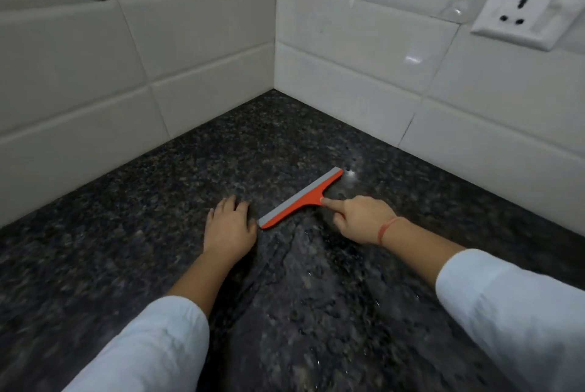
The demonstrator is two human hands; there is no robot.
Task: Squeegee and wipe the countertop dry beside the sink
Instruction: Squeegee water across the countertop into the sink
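An orange squeegee [300, 198] with a grey rubber blade lies blade-down on the dark speckled granite countertop [190, 170], slanting from lower left to upper right. My right hand [361, 217] grips its short handle, which is hidden under the fingers, with the index finger stretched along it to the blade bar. My left hand [229, 227] rests flat on the counter just left of the blade's near end. Wet streaks and drops glisten on the stone in front of the squeegee and near its far tip.
White tiled walls [364, 75] meet in a corner behind the counter. A white power socket [522, 8] sits on the right wall, well above the stone. Both my forearms wear white sleeves. No sink shows in this view.
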